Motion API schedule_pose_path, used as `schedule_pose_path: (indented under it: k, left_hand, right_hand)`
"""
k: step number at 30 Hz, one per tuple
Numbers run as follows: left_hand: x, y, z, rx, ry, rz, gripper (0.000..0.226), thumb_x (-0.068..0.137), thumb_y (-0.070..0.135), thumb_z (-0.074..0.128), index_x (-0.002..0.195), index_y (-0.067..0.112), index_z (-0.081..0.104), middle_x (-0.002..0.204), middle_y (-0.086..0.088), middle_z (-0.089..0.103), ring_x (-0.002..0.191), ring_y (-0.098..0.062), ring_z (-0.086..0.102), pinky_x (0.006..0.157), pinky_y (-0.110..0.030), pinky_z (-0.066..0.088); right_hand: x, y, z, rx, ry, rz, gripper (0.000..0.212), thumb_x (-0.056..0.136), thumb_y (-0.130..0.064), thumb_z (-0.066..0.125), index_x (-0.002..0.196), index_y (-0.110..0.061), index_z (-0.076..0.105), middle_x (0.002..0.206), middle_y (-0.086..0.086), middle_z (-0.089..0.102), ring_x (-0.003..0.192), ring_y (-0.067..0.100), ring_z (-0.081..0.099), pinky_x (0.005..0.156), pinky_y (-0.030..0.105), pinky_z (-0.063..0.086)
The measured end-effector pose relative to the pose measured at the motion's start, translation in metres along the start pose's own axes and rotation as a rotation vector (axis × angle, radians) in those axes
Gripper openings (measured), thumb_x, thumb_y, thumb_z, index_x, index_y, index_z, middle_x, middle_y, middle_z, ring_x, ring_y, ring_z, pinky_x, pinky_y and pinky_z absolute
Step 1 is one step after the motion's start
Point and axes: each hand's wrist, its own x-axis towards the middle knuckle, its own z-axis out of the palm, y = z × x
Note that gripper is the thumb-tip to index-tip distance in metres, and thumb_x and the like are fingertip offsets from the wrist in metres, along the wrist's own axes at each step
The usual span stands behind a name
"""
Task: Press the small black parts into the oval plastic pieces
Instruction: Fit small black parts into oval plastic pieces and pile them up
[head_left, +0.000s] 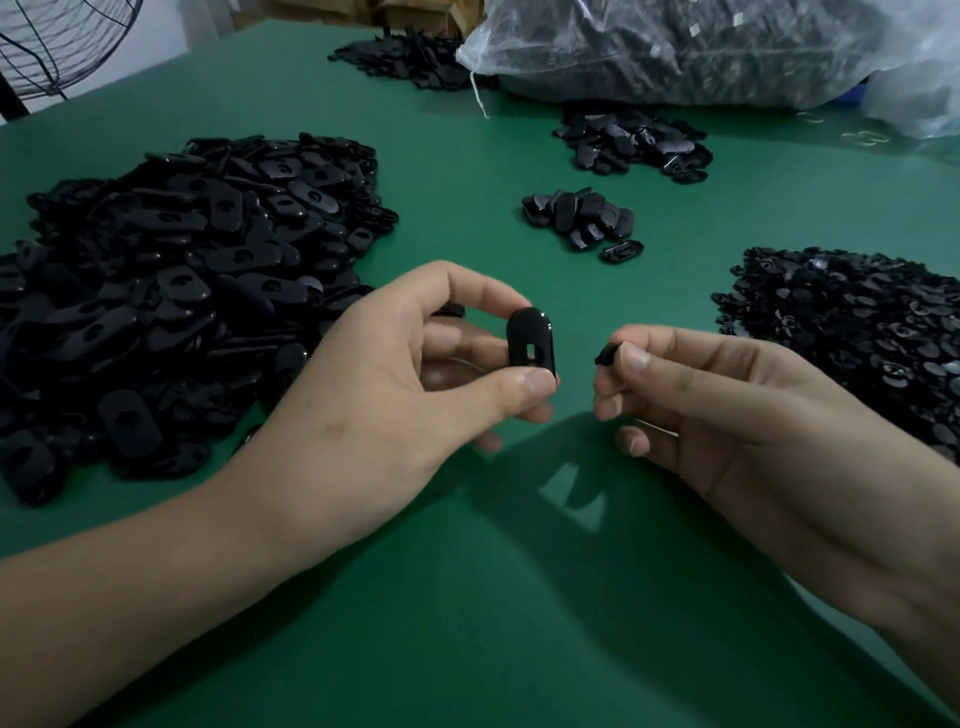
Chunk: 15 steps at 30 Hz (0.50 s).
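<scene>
Your left hand (395, 374) holds one oval plastic piece (531, 343) upright above the green table (467, 597). It is pinched end to end, forefinger on its rounded top and thumb under its lower end. A small pale slot (531, 354) shows in the lower half of its face, just above your thumb.

Your right hand (727, 405) pinches a small black part (607, 355) between thumb and forefinger. Only its tip shows past the fingertips, pointing toward the oval piece. The two are near each other but apart, with bare table showing between them. Your other right fingers curl underneath; nothing shows in them.

The step in hand looks like the joining itself. To do it well:

- Keep your left thumb clear of the slot.
- Line the part's tip up square with the opening before you push.
- Press straight in rather than at a slant, steadying the back of the oval with your left fingers.

How the part must be turned to fit is too small to tell here.

A large pile of oval pieces (182, 270) lies beyond your left knuckles. A pile of small black parts (857, 322) lies beyond your right knuckles. A small heap of ovals (582, 221) sits past both sets of fingertips.
</scene>
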Motion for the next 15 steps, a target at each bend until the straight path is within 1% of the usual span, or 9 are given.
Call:
schedule_pose_path:
  k: [1, 3, 6, 9, 11, 13, 15]
  left_hand:
    - [-0.0001, -0.0005, 0.0005, -0.039, -0.002, -0.003, 0.03, 0.08, 0.018, 0.081, 0.106, 0.02, 0.065, 0.088, -0.005, 0.079, 0.082, -0.021, 0.079, 0.067, -0.025, 0.061]
    - [-0.0006, -0.0017, 0.0013, -0.06, -0.009, 0.015, 0.025, 0.082, 0.011, 0.081, 0.102, 0.02, 0.069, 0.086, -0.006, 0.079, 0.082, -0.023, 0.079, 0.072, -0.025, 0.061]
    - [-0.0013, -0.0024, 0.0029, 0.004, 0.011, 0.052, 0.029, 0.082, 0.01, 0.077, 0.108, 0.025, 0.076, 0.086, -0.001, 0.078, 0.08, -0.018, 0.078, 0.07, -0.021, 0.059]
    - [-0.0023, -0.0039, 0.0044, 0.063, 0.027, 0.065, 0.035, 0.084, 0.013, 0.075, 0.115, 0.028, 0.077, 0.093, 0.004, 0.077, 0.081, -0.015, 0.076, 0.071, -0.02, 0.059]
    - [-0.0034, -0.0039, 0.0052, 0.104, 0.031, 0.068, 0.036, 0.083, 0.017, 0.076, 0.117, 0.03, 0.077, 0.095, 0.006, 0.078, 0.082, -0.014, 0.076, 0.072, -0.021, 0.059]
    - [-0.0043, -0.0026, 0.0064, 0.146, 0.048, 0.076, 0.035, 0.08, 0.02, 0.079, 0.114, 0.031, 0.078, 0.094, 0.008, 0.079, 0.084, -0.012, 0.076, 0.075, -0.027, 0.062]
    - [-0.0043, -0.0006, 0.0072, 0.161, 0.087, 0.083, 0.033, 0.077, 0.022, 0.082, 0.109, 0.031, 0.079, 0.093, 0.008, 0.08, 0.083, -0.012, 0.077, 0.082, -0.039, 0.062]
  right_hand:
    - [0.0, 0.0002, 0.0008, 0.0, 0.002, -0.004, 0.012, 0.074, -0.022, 0.074, 0.084, -0.016, 0.079, 0.084, 0.007, 0.069, 0.076, 0.012, 0.063, 0.061, 0.019, 0.051]
    - [-0.0002, 0.0, 0.0019, 0.006, 0.015, -0.016, 0.013, 0.073, -0.021, 0.074, 0.084, -0.015, 0.078, 0.084, 0.008, 0.07, 0.075, 0.012, 0.063, 0.061, 0.019, 0.051]
    - [-0.0003, -0.0009, 0.0039, 0.005, 0.044, -0.047, 0.016, 0.068, -0.022, 0.075, 0.082, -0.014, 0.078, 0.081, 0.008, 0.071, 0.072, 0.012, 0.064, 0.06, 0.018, 0.051]
    - [-0.0001, -0.0002, 0.0059, -0.005, 0.064, -0.084, 0.016, 0.067, -0.022, 0.076, 0.08, -0.013, 0.078, 0.079, 0.009, 0.072, 0.069, 0.012, 0.064, 0.058, 0.017, 0.051]
    - [-0.0004, 0.0012, 0.007, -0.029, 0.069, -0.101, 0.016, 0.067, -0.022, 0.077, 0.081, -0.013, 0.079, 0.079, 0.009, 0.073, 0.069, 0.012, 0.064, 0.058, 0.017, 0.05]
    - [-0.0009, 0.0026, 0.0084, -0.065, 0.075, -0.113, 0.019, 0.066, -0.024, 0.078, 0.082, -0.013, 0.08, 0.08, 0.01, 0.074, 0.07, 0.012, 0.065, 0.058, 0.017, 0.05]
    - [-0.0013, 0.0035, 0.0096, -0.104, 0.086, -0.125, 0.022, 0.065, -0.027, 0.078, 0.083, -0.014, 0.081, 0.081, 0.01, 0.075, 0.071, 0.012, 0.065, 0.058, 0.018, 0.05]
